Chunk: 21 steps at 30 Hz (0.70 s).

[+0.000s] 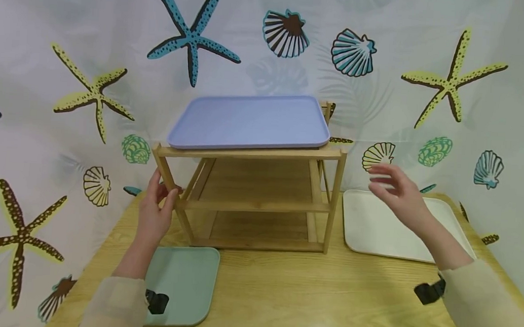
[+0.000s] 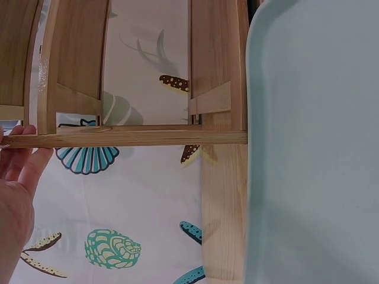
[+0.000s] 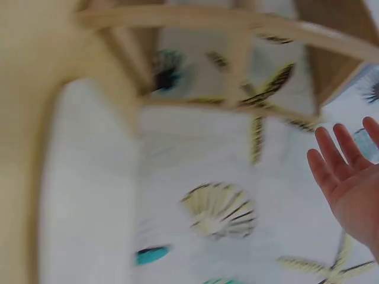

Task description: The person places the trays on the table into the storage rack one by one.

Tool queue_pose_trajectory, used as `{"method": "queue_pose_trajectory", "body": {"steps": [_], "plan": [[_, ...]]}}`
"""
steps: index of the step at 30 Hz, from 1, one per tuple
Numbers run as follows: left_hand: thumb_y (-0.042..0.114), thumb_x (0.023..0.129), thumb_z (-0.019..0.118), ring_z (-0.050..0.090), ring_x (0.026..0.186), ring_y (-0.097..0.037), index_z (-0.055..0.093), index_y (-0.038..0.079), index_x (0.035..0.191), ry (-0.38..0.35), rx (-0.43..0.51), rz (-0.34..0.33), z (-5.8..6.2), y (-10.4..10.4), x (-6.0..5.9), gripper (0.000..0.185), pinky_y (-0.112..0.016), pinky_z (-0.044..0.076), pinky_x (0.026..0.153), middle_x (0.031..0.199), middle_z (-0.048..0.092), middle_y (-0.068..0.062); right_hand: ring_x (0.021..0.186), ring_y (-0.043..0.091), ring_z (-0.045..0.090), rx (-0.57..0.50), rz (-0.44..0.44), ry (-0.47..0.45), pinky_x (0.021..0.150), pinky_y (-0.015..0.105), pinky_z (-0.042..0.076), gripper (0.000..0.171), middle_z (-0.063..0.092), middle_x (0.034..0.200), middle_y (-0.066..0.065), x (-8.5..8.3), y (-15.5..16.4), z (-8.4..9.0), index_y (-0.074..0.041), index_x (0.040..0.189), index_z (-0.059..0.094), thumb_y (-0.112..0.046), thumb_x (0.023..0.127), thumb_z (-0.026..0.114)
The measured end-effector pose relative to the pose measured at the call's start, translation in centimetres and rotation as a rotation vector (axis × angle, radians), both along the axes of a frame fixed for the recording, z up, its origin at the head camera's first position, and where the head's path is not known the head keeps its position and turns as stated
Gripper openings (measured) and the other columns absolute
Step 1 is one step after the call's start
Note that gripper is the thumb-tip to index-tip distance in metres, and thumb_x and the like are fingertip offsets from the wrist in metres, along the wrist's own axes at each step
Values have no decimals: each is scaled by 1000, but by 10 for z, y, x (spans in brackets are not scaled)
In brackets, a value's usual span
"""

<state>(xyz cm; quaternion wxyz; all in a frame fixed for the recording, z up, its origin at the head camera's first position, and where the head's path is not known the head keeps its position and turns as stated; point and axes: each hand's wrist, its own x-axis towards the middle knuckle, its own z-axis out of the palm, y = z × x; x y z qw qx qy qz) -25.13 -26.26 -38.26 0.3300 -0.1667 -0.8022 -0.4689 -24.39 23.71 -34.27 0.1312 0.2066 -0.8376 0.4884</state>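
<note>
Bamboo shelving, a three-tier wooden rack, stands at the middle of the counter, backed by a curtain printed with starfish and shells. On its top tier lies a lavender tray, flat, its near long edge sitting just over the rack's front rail. The two lower shelves show bare wood.

The left hand rests against the rack's front left post at about middle-shelf height, thumb and fingers loosely curled round the post. The left wrist view shows the fingertips touching a wooden rail, though it does not make clear how firm the hold is.

The right hand hangs in the air to the right of the rack, clear of it, fingers spread and straight, holding nothing. The right wrist view is blurred but shows the same splayed fingers. Below that hand lies a white tray flat on the counter, just beside the rack's right legs.

A pale green tray lies at the counter's front left, near the left forearm and just in front of the rack.
</note>
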Motion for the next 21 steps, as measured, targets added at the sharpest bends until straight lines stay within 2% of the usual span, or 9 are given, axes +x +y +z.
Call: {"method": "queue_pose_trajectory", "body": {"steps": [2,3,7,9,11,14,18,21], "plan": [[-9,96,51,59,93,-6,29,-2,149,1,0,1,4,3,7,58,-11,40,88,96,63,-31,115,35,53,51,4,-34,86,16,43,44,53,131,19,11,16,-30,-2,140,43,-12,100,56],[-9,96,51,60,92,-7,29,-2,149,1,-4,4,6,4,10,57,-11,40,88,96,63,-31,113,35,54,75,7,-54,86,18,44,44,53,130,21,16,23,-45,-2,140,43,-12,100,57],[-9,97,50,59,93,-6,29,1,150,-6,-1,9,7,4,15,58,-12,40,88,97,63,-31,113,40,55,159,1,-131,91,42,47,43,54,127,24,30,43,-91,-3,138,45,-16,99,58],[-7,97,50,57,94,-3,28,4,151,-11,0,12,7,4,15,59,-11,39,88,98,64,-29,114,41,54,198,-9,-166,91,55,44,44,55,127,23,32,49,-107,-3,136,47,-21,99,59],[-7,98,50,57,93,-4,28,6,152,-19,5,16,7,3,15,59,-11,39,88,98,64,-28,113,41,54,236,-16,-196,91,61,41,44,56,126,22,30,53,-118,-3,135,49,-25,98,61],[-7,97,50,57,92,-6,29,3,151,-19,2,27,8,4,15,58,-11,39,88,98,64,-29,109,38,56,288,-17,-238,90,59,42,43,59,121,20,24,57,-128,-2,132,52,-26,97,61],[-8,97,50,58,93,-5,29,-1,149,-20,2,24,11,8,14,57,-12,40,89,99,64,-31,91,26,58,309,17,-289,79,40,49,34,62,103,10,16,62,-137,-2,125,58,-21,96,63],[-7,97,50,58,93,-4,29,-1,149,-24,2,16,11,10,12,57,-12,40,90,99,64,-31,80,16,54,318,65,-287,70,31,46,24,60,91,2,14,65,-143,-4,115,63,-16,95,65]]}}
